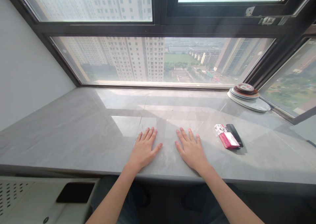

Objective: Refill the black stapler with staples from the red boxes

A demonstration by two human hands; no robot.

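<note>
My left hand (144, 150) lies flat on the grey stone windowsill (74, 135), fingers spread and thumb pointing inward. Beside it, a hand's width to the right, my right hand (192, 150) rests palm down in the same way. Neither hand holds anything. To the right of my right hand is a small pink and white box (227, 137). A black stapler-like object (234, 135) lies against the box's right side, partly covered by it.
A stack of round plates or coasters (247, 94) stands in the sill's far right corner. Dark window frames (158, 29) border the back and right. Below the sill at left is a white cabinet (29, 197) bearing a black flat rectangle (75, 192), perhaps a phone.
</note>
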